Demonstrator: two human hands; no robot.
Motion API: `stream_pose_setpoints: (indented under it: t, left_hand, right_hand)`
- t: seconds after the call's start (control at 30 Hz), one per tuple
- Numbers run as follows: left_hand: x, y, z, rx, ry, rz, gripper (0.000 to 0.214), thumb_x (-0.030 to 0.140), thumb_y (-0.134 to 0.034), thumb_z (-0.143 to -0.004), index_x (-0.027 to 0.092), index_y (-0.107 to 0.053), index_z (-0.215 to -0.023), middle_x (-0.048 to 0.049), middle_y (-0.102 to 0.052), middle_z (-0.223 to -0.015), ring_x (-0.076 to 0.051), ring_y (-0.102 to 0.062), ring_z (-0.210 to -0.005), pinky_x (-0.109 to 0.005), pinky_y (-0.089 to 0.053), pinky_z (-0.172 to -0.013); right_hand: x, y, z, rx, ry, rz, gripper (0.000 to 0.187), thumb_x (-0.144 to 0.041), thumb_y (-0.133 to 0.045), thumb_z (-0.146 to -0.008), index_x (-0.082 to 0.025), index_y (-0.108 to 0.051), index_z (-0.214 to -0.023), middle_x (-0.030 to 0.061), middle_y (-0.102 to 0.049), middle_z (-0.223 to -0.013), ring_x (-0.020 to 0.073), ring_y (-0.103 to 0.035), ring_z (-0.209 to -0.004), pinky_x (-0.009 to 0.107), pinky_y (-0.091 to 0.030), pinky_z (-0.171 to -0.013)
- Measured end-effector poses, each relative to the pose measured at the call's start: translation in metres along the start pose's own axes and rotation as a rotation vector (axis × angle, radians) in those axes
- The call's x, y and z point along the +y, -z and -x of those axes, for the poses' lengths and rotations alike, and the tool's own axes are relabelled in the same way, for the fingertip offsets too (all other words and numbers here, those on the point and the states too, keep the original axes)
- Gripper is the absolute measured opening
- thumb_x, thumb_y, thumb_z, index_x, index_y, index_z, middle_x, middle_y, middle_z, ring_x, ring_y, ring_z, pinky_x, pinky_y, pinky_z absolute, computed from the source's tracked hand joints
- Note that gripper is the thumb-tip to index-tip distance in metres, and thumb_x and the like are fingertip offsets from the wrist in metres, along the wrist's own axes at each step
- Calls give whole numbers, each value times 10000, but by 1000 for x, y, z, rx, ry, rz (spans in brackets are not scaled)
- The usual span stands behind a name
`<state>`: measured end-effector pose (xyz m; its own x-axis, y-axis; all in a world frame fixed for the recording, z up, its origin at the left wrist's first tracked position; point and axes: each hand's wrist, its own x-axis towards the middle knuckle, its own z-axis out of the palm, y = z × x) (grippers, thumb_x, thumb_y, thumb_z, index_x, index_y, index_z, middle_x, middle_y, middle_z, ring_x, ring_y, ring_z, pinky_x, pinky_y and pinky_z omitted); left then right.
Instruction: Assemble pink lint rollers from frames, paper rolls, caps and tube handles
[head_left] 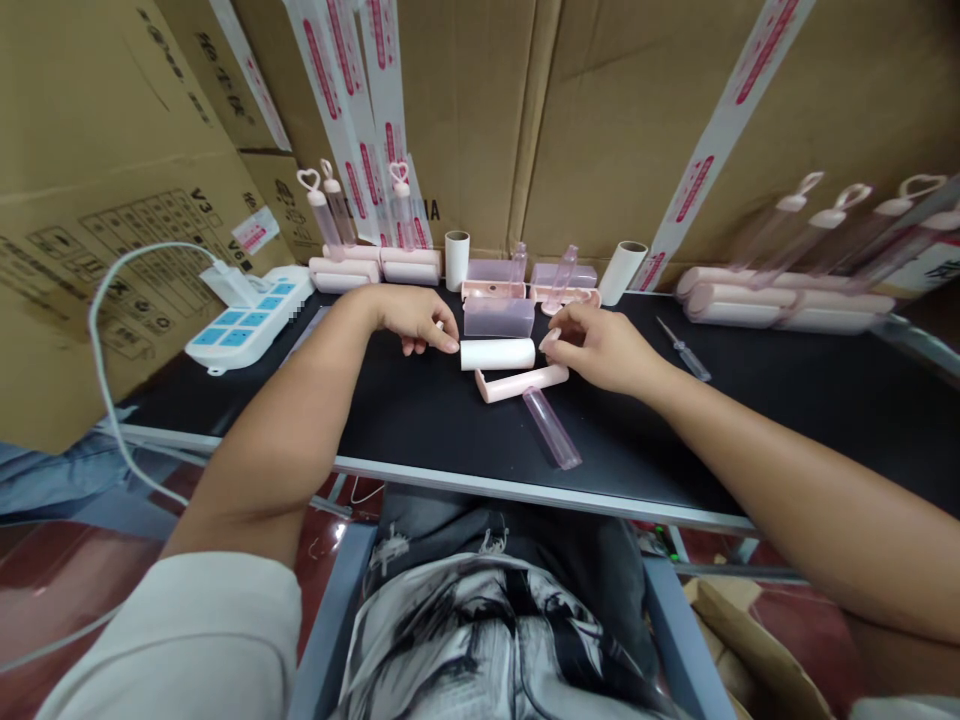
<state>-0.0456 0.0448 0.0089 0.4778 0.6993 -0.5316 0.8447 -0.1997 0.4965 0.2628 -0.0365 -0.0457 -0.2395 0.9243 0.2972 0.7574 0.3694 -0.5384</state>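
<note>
A white roll lies across the black table between my two hands. My left hand is just off its left end, fingers curled together, with a small pale bit at the fingertips that I cannot make out. At the roll's right end, my right hand pinches a small pale pink piece. In front of the roll lies a pink half-round shell, and a clear purple plastic tube slants towards the table's front edge. Behind the roll sits a translucent purple cover.
White rolls and open pink cases stand along the cardboard wall. Pink cylinders with heart-loop handles are at the left, more at the right. A screwdriver lies right; a power strip lies left.
</note>
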Motion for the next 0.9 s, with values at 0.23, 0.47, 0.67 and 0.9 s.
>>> stream_pose_setpoints:
  t: [0.23, 0.47, 0.67, 0.9]
  left_hand:
    - [7, -12, -10, 248, 68, 19, 499, 300, -884, -732, 179, -670, -1166, -50, -727, -796, -185, -705, -666, -283, -569, -641]
    - [8, -10, -7, 108, -28, -52, 437, 280, -828, -665, 190, -755, -1086, -47, -787, -1019, -194, -741, -873, -250, -592, -761]
    - [6, -8, -5, 132, -30, -154, 512, 236, -802, -657, 201, -722, -1161, -69, -784, -1114, -182, -737, -797, -231, -568, -674]
    - [14, -14, -4, 208, 81, -175, 578, 228, -813, -713, 190, -661, -1269, -72, -775, -948, -183, -713, -696, -254, -560, -637]
  right_hand:
    - [-6, 0, -2, -34, -47, 192, 199, -399, -697, -933, -214, -686, -862, 61, -792, -872, 232, -689, -791, 334, -419, -700]
    - [-6, 2, -4, -81, -16, 223, 225, -394, -687, -969, -215, -785, -875, 52, -809, -885, 211, -676, -763, 334, -411, -687]
    - [-3, -1, -5, -95, -4, 261, 259, -409, -672, -977, -224, -846, -922, 65, -821, -873, 232, -691, -743, 345, -408, -653]
    - [1, -6, -5, -159, 118, 252, 303, -320, -577, -1023, -215, -860, -1057, 82, -853, -1053, 272, -759, -912, 351, -485, -766]
